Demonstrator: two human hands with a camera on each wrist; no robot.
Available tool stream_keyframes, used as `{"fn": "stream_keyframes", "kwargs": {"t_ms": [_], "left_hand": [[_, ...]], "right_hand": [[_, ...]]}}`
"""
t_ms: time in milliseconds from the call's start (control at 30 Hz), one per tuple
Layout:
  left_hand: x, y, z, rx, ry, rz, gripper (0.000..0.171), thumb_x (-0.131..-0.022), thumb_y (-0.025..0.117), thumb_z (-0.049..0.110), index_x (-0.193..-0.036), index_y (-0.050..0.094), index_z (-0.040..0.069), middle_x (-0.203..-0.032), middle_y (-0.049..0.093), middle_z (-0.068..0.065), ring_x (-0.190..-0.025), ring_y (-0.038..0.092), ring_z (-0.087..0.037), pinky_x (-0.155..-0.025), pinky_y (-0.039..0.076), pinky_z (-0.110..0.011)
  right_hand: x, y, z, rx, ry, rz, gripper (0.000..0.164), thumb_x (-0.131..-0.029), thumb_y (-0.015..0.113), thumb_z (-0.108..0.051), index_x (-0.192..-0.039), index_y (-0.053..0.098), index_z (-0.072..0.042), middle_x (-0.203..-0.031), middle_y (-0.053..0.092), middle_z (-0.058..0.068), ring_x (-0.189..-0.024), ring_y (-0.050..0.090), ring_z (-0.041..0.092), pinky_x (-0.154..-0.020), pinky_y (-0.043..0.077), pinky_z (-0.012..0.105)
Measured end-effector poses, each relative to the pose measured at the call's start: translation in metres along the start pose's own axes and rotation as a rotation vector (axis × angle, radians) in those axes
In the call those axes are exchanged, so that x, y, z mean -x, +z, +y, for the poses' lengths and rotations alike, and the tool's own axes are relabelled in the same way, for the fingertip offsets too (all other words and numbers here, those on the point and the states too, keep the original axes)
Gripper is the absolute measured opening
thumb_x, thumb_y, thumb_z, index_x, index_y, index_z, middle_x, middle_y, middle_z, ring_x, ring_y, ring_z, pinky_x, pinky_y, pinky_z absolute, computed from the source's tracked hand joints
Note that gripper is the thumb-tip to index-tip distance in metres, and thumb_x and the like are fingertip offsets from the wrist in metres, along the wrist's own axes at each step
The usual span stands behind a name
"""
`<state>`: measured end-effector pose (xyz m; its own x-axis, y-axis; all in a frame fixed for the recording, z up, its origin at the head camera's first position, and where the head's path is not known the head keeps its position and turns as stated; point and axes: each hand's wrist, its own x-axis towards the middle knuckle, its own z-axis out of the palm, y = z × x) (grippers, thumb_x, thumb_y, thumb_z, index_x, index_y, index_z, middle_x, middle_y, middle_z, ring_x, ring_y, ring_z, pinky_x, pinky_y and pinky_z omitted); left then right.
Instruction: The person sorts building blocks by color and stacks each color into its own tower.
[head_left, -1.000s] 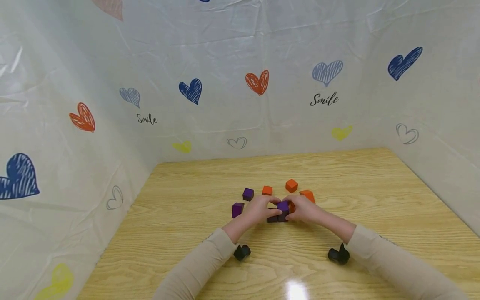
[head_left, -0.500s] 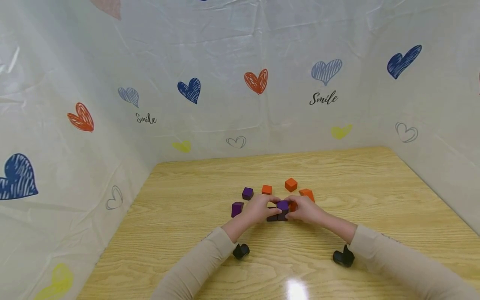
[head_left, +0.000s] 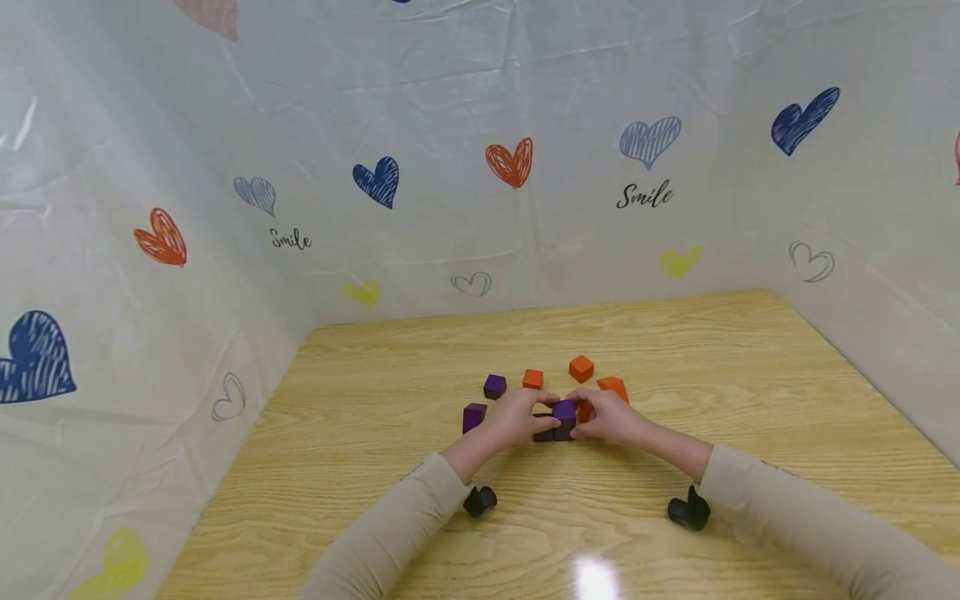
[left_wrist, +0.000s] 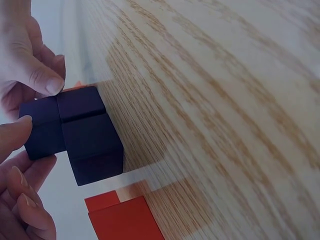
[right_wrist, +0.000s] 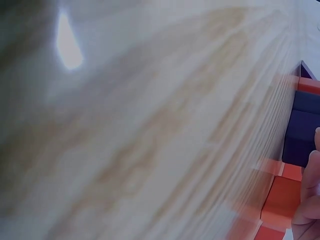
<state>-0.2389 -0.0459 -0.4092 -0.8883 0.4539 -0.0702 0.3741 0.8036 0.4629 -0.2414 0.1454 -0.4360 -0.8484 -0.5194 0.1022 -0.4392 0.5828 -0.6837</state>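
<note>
Near the middle of the table, one purple cube [head_left: 565, 409] sits on top of another purple cube [head_left: 565, 430]. A third dark purple cube [head_left: 544, 429] stands against the lower one's left side. My left hand [head_left: 516, 418] pinches the top cube between thumb and fingers; the left wrist view shows its thumb on the purple cube [left_wrist: 42, 127]. From the other side my right hand [head_left: 613, 418] pinches the stack, with its thumb [left_wrist: 47, 82] close to the seam between upper and lower cube. Its fingers' far side is hidden.
Behind the hands lie an orange cube [head_left: 532, 379], another orange cube [head_left: 581, 368] and an orange angled block [head_left: 614, 387]. To the left are a purple cube [head_left: 495, 386] and a purple block [head_left: 474, 418]. Small black devices [head_left: 480, 502] show by both cuffs.
The hands and stacked cubes stay in nearly the same place. The black device beside the right cuff has shifted slightly to the right.
</note>
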Motion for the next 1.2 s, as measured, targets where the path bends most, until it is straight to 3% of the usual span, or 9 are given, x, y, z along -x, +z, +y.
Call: {"fn": "stream_keyframes", "kwargs": {"t_ms": [167,533,833,967,1200], "left_hand": [[0.0006,-0.0009,0.0005,-0.017,0.007,0.002,0.039,-0.083,0.066,0.032,-0.121,0.062,0.021,-0.113,0.064,0.005,-0.098,0.061,-0.014,-0.061,0.046,-0.017],[0.0014,-0.0024,0.0006,-0.043,0.014,-0.005,0.039,-0.084,0.066,0.033,-0.121,0.061,0.021,-0.114,0.064,0.005,-0.098,0.061,-0.013,-0.066,0.048,-0.018],[0.0010,-0.0022,0.0002,-0.039,0.015,-0.004,0.039,-0.084,0.065,0.033,-0.121,0.061,0.022,-0.115,0.063,0.004,-0.096,0.061,-0.014,-0.061,0.045,-0.016],[0.0007,-0.0017,-0.0003,-0.040,0.017,-0.002,0.039,-0.084,0.065,0.033,-0.121,0.061,0.022,-0.116,0.063,0.003,-0.090,0.062,-0.011,-0.057,0.044,-0.016],[0.0009,-0.0021,-0.0015,-0.021,0.014,-0.010,0.042,-0.084,0.065,0.033,-0.124,0.060,0.021,-0.118,0.062,0.002,-0.079,0.061,-0.011,-0.052,0.040,-0.017]], "right_hand": [[-0.0001,-0.0015,0.0018,-0.008,0.009,-0.016,0.041,-0.074,0.075,-0.009,-0.111,0.058,0.000,-0.100,0.064,0.012,-0.082,0.057,0.016,-0.068,0.046,0.026],[-0.0008,-0.0020,0.0026,-0.002,-0.002,-0.021,0.042,-0.075,0.075,-0.010,-0.112,0.058,-0.001,-0.098,0.064,0.010,-0.077,0.053,0.014,-0.065,0.043,0.023],[-0.0006,-0.0007,0.0036,-0.028,0.004,-0.010,0.042,-0.075,0.074,-0.009,-0.113,0.057,0.000,-0.096,0.063,0.009,-0.075,0.052,0.015,-0.061,0.043,0.022],[-0.0002,-0.0007,0.0036,-0.023,0.002,-0.004,0.042,-0.075,0.074,-0.010,-0.112,0.058,-0.001,-0.092,0.063,0.008,-0.070,0.050,0.013,-0.058,0.042,0.022],[0.0002,0.0001,0.0035,0.000,-0.002,0.009,0.041,-0.075,0.075,-0.011,-0.112,0.058,-0.001,-0.096,0.065,0.009,-0.077,0.055,0.014,-0.062,0.044,0.022]]}}
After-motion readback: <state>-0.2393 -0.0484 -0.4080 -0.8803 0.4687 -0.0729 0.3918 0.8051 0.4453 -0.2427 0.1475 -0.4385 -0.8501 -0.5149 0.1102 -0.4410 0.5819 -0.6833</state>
